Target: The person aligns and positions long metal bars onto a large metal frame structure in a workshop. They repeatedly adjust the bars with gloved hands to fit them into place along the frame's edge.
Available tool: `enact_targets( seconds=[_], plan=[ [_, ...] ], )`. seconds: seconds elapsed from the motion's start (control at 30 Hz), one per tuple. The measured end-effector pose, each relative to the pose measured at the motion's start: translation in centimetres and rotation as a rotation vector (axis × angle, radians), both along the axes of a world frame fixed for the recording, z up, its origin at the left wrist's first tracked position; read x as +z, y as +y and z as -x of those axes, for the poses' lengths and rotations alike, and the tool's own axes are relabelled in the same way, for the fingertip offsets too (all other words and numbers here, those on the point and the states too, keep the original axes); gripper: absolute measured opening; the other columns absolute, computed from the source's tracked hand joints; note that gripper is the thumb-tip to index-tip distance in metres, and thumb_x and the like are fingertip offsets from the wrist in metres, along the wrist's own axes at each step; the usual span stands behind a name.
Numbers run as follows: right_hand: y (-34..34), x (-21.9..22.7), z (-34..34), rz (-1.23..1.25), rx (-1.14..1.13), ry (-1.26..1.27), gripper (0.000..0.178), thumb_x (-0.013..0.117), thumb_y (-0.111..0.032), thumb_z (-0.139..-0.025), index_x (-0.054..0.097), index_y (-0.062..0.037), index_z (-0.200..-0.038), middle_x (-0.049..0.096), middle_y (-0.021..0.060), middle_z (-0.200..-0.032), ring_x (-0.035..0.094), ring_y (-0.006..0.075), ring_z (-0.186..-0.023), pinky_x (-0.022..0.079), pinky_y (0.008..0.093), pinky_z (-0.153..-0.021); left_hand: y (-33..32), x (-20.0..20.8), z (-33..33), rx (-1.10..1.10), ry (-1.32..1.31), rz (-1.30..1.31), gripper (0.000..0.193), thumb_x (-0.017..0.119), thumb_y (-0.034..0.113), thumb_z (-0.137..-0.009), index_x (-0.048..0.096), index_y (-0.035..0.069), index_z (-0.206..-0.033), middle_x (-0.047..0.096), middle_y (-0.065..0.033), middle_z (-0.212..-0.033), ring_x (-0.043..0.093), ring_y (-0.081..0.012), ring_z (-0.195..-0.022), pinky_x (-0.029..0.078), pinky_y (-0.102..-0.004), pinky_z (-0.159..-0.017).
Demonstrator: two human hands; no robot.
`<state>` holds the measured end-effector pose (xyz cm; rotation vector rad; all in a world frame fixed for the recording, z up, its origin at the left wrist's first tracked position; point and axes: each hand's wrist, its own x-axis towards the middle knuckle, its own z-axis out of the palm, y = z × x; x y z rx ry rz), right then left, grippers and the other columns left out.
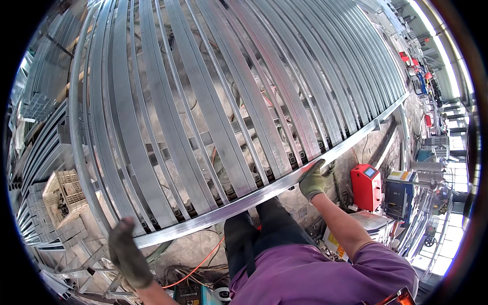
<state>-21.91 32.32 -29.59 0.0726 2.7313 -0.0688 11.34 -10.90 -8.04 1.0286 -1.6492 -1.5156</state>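
Head view: long metal rail [269,188] along near ends of parallel bars [215,117], already laid out; unable to tell if fastened. Left hand [129,254] near rail's left end, fingers extended; right hand [313,184] touching rail, fingers partly spread; unable to confirm either grip.
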Motion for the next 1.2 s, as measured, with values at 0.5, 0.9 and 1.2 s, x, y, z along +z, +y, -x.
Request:
enact_targets(
  seconds=[0.5, 0.9, 1.2],
  plan=[
    [3.2, -3.6, -1.0, 0.237, 0.068, 0.138, 0.115, 0.060, -0.006, -0.088, -0.033, -0.0092, -0.156, 0.068, 0.0289, -0.112, 0.069, 0.0466, -0.093, 0.055, 0.0528, -0.081, 3.2, 12.7, 24.1, -1.286, 0.611, 0.361, 0.036, 0.065, 0.020, -0.100, 0.057, 0.016, -0.135, 0.057, -0.0149, -0.138, 0.049, -0.0366, -0.134, 0.034, -0.0585, -0.116],
    [2.9, -1.4, -0.7, 0.439, 0.202, 0.281, 0.126, 0.072, -0.007, -0.076, -0.026, 0.0040, -0.155, 0.071, 0.0262, -0.106, 0.071, 0.0458, -0.091, 0.058, 0.0491, -0.079, 11.8, 8.3, 25.4, -0.873, 0.456, 0.181, 0.027, 0.065, 0.023, -0.099, 0.064, 0.015, -0.125, 0.064, -0.0161, -0.125, 0.059, -0.0383, -0.120, 0.045, -0.0572, -0.105],
    [3.6, -1.0, -0.4, 0.503, 0.141, 0.139, 0.124, 0.069, -0.006, -0.071, -0.023, 0.0107, -0.154, 0.066, 0.0323, -0.109, 0.067, 0.0514, -0.091, 0.056, 0.0537, -0.081, 16.5, 6.5, 26.7, -0.766, 0.378, 0.092, 0.027, 0.066, 0.027, -0.098, 0.066, 0.015, -0.122, 0.066, -0.0156, -0.121, 0.061, -0.0392, -0.117, 0.047, -0.0583, -0.101]
  ],
)
